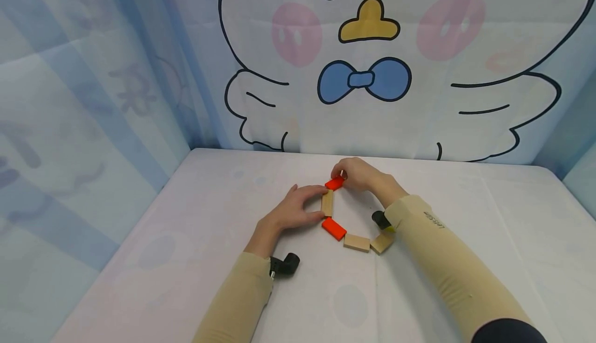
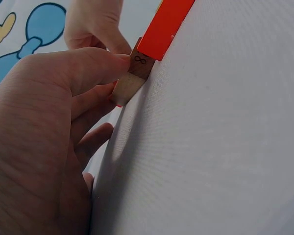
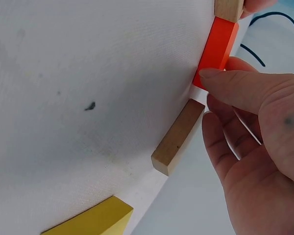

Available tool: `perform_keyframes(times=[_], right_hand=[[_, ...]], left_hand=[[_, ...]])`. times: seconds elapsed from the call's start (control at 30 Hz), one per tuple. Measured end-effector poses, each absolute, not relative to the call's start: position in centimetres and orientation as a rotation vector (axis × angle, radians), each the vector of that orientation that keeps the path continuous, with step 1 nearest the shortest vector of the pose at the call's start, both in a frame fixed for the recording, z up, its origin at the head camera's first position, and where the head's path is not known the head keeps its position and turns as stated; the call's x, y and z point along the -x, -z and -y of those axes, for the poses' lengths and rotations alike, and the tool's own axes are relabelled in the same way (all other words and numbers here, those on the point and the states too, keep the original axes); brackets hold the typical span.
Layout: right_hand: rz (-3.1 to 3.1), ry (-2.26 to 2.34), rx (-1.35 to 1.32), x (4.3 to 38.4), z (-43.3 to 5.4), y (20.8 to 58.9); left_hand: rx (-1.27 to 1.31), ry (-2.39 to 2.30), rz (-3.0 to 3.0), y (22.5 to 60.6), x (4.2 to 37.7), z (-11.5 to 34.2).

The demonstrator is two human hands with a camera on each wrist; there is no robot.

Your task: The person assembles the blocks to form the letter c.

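My left hand (image 1: 298,208) grips a plain wooden block (image 1: 327,203) by its two ends, between thumb and fingers. That block shows a dark mark like an 8 on its side (image 2: 141,59) in the left wrist view. At its far end, my right hand (image 1: 356,174) pinches a red block (image 1: 334,183); in the right wrist view the red block (image 3: 216,46) touches the wooden one. Near my left thumb lies another red block (image 1: 333,228), followed by two wooden blocks (image 1: 356,242) (image 1: 382,242), forming a curved row on the table.
Beyond the right fingers lie a brown wooden block (image 3: 179,134) and a yellow block (image 3: 90,218) in the right wrist view. A pale cloth covers the table (image 1: 177,260). A printed curtain (image 1: 363,120) hangs behind it, another at the left.
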State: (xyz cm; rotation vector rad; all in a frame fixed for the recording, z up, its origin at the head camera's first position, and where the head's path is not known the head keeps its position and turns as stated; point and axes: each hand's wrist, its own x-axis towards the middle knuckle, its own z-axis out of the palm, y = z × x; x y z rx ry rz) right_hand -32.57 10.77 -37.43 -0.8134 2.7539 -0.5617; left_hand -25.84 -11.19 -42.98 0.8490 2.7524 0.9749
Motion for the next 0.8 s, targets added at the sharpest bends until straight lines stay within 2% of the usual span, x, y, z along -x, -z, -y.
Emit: perform_keyframes(times=[0.43,0.8], right_hand=[[-2.745,0.598,0.729,32.5,-11.0,36.6],[-2.759,0.679,0.747,32.6,-13.3,36.0]], left_hand=[[-0.846,-0.988,-2.752,42.9,25.7,11.3],[-0.847,-0.968,-2.746,42.9,25.8,11.3]])
